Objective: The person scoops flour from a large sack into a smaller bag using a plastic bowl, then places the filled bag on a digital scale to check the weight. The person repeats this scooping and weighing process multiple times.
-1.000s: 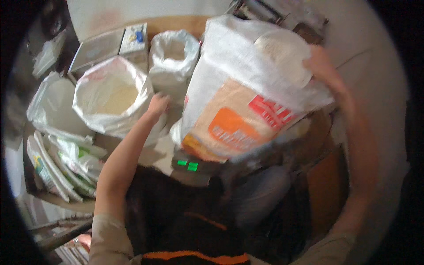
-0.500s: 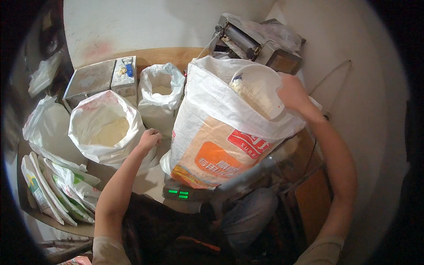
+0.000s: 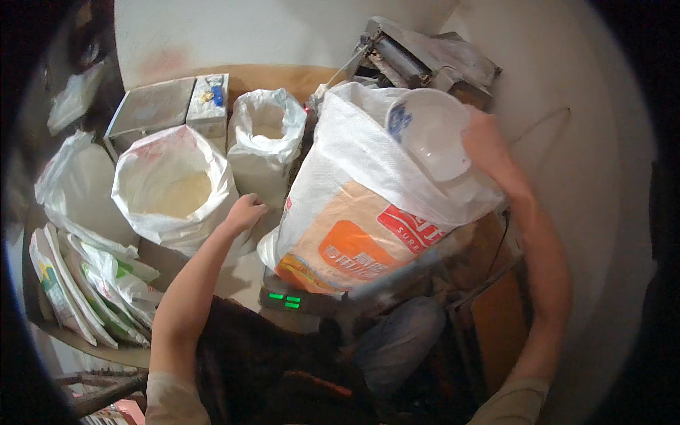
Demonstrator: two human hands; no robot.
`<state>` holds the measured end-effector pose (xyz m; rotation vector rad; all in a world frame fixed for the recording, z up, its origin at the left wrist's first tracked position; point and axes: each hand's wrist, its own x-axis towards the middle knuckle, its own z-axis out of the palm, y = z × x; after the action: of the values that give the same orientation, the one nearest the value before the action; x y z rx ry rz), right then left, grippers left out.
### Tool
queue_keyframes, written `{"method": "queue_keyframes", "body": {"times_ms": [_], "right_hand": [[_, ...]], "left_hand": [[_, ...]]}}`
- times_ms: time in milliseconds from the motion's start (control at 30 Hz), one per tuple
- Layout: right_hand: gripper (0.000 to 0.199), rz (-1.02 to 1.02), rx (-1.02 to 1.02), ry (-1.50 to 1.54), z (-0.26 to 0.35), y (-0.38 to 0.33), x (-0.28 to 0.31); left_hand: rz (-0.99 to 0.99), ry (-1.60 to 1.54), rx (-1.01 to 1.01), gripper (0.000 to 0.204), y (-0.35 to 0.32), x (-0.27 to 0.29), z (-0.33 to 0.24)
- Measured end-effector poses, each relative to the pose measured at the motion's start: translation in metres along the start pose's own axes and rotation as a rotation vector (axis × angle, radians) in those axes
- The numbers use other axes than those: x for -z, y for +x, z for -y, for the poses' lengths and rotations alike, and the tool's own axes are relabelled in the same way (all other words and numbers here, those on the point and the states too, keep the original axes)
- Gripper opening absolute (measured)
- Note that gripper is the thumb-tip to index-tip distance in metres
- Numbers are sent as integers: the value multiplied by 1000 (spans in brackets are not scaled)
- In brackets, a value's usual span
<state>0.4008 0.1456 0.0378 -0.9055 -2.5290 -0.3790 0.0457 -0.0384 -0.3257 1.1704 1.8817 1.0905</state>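
My right hand (image 3: 489, 147) grips the rim of a white bowl (image 3: 443, 134) with a blue pattern inside. The bowl tilts in the mouth of a big white woven sack (image 3: 333, 166) with orange and red print, and its inner wall shows mostly bare. That sack stands on a scale (image 3: 329, 303) with a lit green display. Beside the sack, my left hand (image 3: 246, 211) is loosely closed, with nothing visible in it. Just left of that hand sits an open white sack (image 3: 127, 191) of pale yellowish powder.
Behind is a smaller open white bag (image 3: 244, 145) of pale powder, next to a dusty metal box (image 3: 152, 106). Folded sacks (image 3: 60, 283) and a white bag (image 3: 78, 180) lie at the left. A roller machine (image 3: 404, 57) stands at the back right.
The bowl held pale powder and now looks almost emptied. My right hand has tipped it at the sack's mouth. The whole view has shifted slightly; my left hand stays beside the sack.
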Motion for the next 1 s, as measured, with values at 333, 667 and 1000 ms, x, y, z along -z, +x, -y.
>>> {"method": "queue_keyframes", "body": {"times_ms": [333, 667, 1000], "right_hand": [[30, -16, -379, 588, 21, 99, 47], [27, 488, 198, 772, 322, 134, -120], [17, 887, -553, 1143, 422, 88, -319]], "left_hand": [[393, 680, -111, 39, -28, 2, -10], [505, 749, -66, 33, -35, 10, 0], [416, 819, -102, 24, -55, -4, -17]]}}
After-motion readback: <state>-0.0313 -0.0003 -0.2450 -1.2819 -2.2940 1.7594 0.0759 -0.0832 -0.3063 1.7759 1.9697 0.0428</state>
